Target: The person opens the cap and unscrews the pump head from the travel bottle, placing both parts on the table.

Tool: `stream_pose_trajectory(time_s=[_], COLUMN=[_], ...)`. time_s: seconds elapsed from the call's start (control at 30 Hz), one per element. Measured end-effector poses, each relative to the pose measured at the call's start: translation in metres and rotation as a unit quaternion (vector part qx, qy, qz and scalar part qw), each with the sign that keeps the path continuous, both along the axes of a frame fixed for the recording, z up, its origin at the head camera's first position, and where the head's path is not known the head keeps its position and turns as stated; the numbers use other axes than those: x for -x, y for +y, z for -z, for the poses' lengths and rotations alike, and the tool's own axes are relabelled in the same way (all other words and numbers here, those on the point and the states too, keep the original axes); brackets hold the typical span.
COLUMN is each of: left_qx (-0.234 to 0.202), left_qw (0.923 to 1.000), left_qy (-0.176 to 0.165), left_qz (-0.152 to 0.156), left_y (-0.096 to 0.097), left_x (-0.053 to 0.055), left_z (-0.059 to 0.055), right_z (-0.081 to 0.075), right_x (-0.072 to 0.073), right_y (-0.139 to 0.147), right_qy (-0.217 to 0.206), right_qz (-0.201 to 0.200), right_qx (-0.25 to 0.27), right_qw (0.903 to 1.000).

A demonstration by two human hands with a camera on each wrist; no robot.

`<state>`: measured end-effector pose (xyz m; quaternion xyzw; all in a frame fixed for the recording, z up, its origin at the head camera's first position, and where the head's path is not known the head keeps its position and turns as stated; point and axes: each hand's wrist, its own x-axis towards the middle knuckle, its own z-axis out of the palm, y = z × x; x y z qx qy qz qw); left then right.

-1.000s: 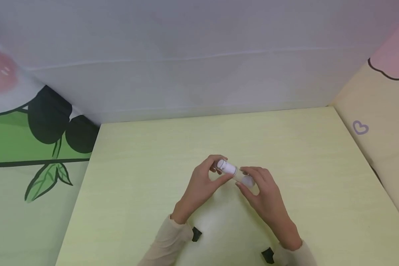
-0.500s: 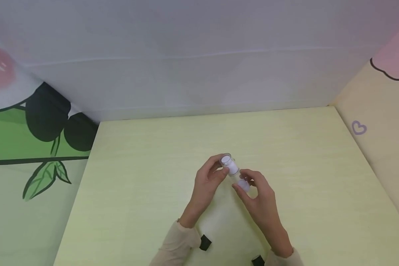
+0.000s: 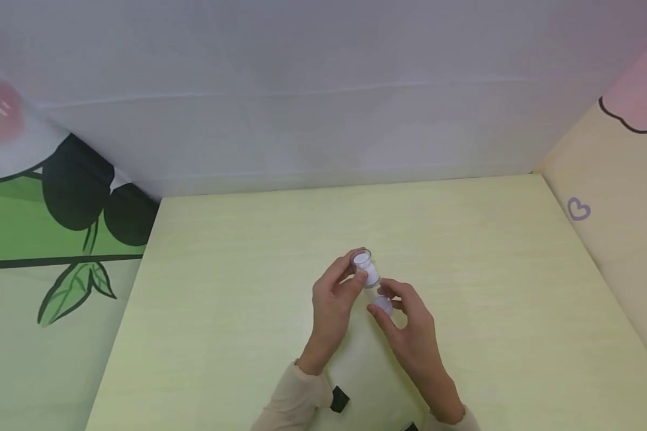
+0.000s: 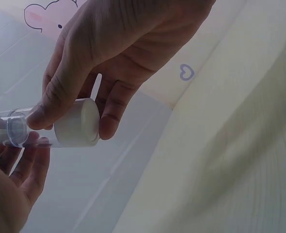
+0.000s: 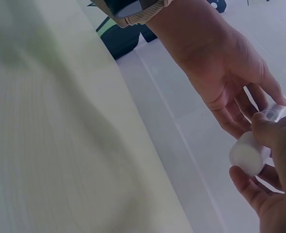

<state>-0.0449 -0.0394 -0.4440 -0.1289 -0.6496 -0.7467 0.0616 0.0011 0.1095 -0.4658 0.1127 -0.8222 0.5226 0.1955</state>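
A small, clear cylindrical bottle (image 3: 372, 277) with white parts at both ends is held slantwise above the table between the two hands. My left hand (image 3: 330, 302) pinches its upper end, where a clear rim surrounds a white top, between thumb and fingers. Lower down, my right hand (image 3: 411, 332) grips the white bottom end (image 3: 383, 306) with thumb and fingertips. From the left wrist view, this white end (image 4: 87, 124) shows as a smooth, rounded cylinder beyond a clear section. In the right wrist view the white end (image 5: 247, 155) faces the camera, and fingers partly cover the rest.
The pale yellow table (image 3: 237, 269) spreads beneath both hands. A grey-white wall (image 3: 323, 137) rises at the back, with painted panels on the left and right. Black pieces (image 3: 339, 399) show at the sleeve cuffs.
The bottle has swung to a steeper slant, and its lower end has shifted left. My right hand has moved left along with it. Both hands keep hold of the bottle.
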Motion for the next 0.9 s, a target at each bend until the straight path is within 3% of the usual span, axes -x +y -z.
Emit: stream_pose_trajectory(time_s=[0.13, 0.4, 0.67, 0.9], left_qx=[0.007, -0.013, 0.012, 0.045], left_qw=[0.999, 0.9969, 0.9978, 0.9956], left_qy=[0.037, 0.059, 0.055, 0.073], left_qz=[-0.024, -0.049, -0.037, -0.038], left_y=[0.001, 0.0, -0.004, -0.009], left_x=[-0.003, -0.005, -0.007, -0.011], left_z=[0.0, 0.0, -0.001, -0.003], right_z=[0.002, 0.005, 0.009, 0.007], right_x=[-0.003, -0.009, -0.013, -0.017], right_y=[-0.004, -0.01, -0.015, -0.019], right_qy=[0.01, 0.021, 0.021, -0.011], right_qz=[-0.006, -0.007, -0.004, -0.005], right_qx=[0.011, 0.007, 0.035, 0.022], right_qw=[0.9999, 0.9997, 0.9992, 0.9997])
